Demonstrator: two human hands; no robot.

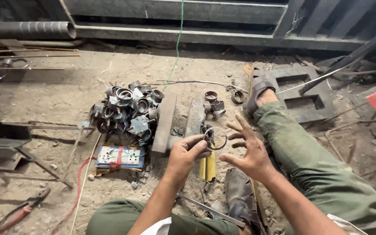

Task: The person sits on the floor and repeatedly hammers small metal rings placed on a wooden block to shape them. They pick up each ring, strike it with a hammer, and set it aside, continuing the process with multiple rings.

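— What is that in the person's grip?

— A thin metal ring point(215, 138), a bare grey hoop with open middle, so the dirt and the yellow-handled tool point(207, 165) show through it. It is held up near the centre of the view, above the sandy ground point(62, 98), standing roughly on edge and facing the camera.

— Which hand has it?

— The left hand point(187, 153). Its thumb and forefinger are pressed together on the rim at about nine o'clock of the hoop, the other fingers curled underneath.

— And the other one?

— The right hand point(246, 150) sits just beside the ring at its three o'clock side, fingers spread wide and apart, palm turned inward. It grips nothing; whether a fingertip brushes the rim I cannot tell.

— What lies around them?

— At ten o'clock from the ring, a pile of short metal pipe collars point(125, 111), dark and heaped. Between that pile and the hands, two flat grey bars point(165, 122) lie side by side. At twelve o'clock, a few loose collars point(214, 104). At eight o'clock, a blue-edged socket board point(120, 156) with a red cable point(77, 187). Far out at seven o'clock, red-handled pliers point(16, 215). The person's green-trousered leg point(314, 161) stretches toward two o'clock, ending in a sandal point(257, 93).
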